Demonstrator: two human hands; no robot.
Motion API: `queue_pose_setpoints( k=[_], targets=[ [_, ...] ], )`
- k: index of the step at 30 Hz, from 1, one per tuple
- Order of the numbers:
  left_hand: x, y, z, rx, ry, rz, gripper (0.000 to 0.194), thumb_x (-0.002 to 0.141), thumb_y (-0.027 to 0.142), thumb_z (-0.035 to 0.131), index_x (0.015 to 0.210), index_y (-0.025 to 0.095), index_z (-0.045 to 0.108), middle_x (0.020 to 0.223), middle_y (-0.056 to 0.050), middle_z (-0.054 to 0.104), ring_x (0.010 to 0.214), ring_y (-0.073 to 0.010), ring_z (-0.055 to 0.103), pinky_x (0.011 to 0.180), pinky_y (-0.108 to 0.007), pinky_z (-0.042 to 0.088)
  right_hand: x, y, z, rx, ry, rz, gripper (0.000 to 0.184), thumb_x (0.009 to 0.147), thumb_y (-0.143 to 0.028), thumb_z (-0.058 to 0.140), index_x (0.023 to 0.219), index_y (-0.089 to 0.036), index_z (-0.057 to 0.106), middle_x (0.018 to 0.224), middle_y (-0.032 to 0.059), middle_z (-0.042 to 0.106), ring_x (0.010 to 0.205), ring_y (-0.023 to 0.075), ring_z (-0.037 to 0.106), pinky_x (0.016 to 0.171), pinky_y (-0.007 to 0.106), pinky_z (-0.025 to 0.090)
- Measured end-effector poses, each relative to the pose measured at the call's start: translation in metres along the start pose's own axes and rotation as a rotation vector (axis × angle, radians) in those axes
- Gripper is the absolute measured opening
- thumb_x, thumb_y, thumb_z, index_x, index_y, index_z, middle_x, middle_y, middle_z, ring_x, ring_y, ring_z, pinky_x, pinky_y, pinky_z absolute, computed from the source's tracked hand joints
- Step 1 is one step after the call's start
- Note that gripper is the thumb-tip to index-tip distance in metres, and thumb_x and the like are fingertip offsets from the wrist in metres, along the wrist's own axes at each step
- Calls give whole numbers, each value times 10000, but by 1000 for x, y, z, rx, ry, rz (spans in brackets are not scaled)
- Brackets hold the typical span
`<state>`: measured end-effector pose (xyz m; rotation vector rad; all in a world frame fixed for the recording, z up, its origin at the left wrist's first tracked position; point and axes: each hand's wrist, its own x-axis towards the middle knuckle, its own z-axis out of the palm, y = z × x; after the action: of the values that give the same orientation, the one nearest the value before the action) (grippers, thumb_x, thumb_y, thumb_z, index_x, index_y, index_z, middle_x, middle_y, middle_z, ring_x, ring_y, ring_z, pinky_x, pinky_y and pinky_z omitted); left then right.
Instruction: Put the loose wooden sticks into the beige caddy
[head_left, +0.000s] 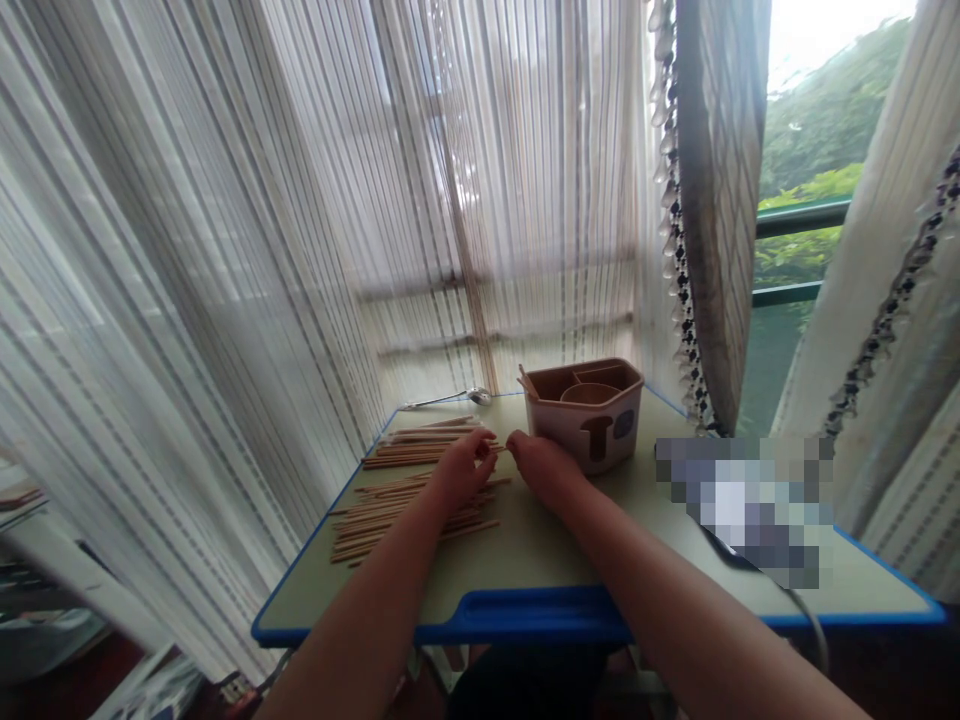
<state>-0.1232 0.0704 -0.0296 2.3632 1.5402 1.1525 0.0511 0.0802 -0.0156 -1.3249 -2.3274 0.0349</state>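
Note:
Many thin wooden chopsticks (397, 520) lie side by side in loose groups on the left of the table. My left hand (466, 460) is over their right ends, its fingers curled towards the thumb around a chopstick (502, 449). Pinching the other end of that stick is my right hand (531, 455), closed and just in front of the holder. The pale utensil holder (559, 430) has a brown divided inside and a dark T-shaped mark on its front. A few sticks (526, 380) stand in its left corner.
A metal ladle (476, 396) lies along the far edge. On the right, a blurred-out item (739, 510) rests near a cable (814, 625). The table (540, 545) has a blue rim, and sheer curtains (510, 200) hang close behind it.

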Motion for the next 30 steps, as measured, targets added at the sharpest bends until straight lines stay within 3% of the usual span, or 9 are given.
queue_pose_setpoints(
  k=[3, 9, 13, 23, 30],
  targets=[
    [-1, 3, -4, 162, -21, 22, 103, 797, 218, 518, 806, 172, 610, 772, -27, 613, 735, -149, 551, 705, -265, 424, -3, -3, -3, 17, 168, 7, 267, 942, -313, 319, 969, -219, 567, 810, 67, 713, 682, 207, 676, 543, 245, 373],
    [-1, 6, -7, 252, -59, -48, 211, 867, 299, 439, 843, 181, 612, 806, -39, 633, 755, -161, 566, 702, -263, 415, -5, -3, -12, 126, 530, 39, 291, 943, -337, 338, 976, -190, 586, 783, 52, 710, 621, 174, 655, 532, 229, 338],
    [0, 5, -6, 260, -88, -60, 315, 910, 330, 359, 802, 178, 613, 819, -52, 644, 780, -170, 577, 707, -268, 411, -4, 0, -16, 220, 680, 72, 305, 940, -360, 346, 997, -176, 582, 860, 70, 710, 657, 176, 653, 561, 228, 365],
    [0, 8, -7, 170, -120, -64, 328, 914, 332, 347, 834, 177, 626, 766, -40, 650, 697, -152, 575, 640, -247, 399, -9, -5, -17, 414, 523, -52, 424, 926, -365, 348, 1273, -127, 403, 757, 46, 676, 647, 162, 632, 626, 236, 428],
    [0, 7, -7, 176, -97, -48, 342, 914, 337, 351, 792, 177, 627, 755, -41, 646, 693, -157, 575, 641, -252, 395, -4, -5, -14, 600, 494, -14, 354, 877, -353, 453, 1166, -157, 509, 722, 25, 667, 661, 151, 621, 685, 242, 452]
  ],
)
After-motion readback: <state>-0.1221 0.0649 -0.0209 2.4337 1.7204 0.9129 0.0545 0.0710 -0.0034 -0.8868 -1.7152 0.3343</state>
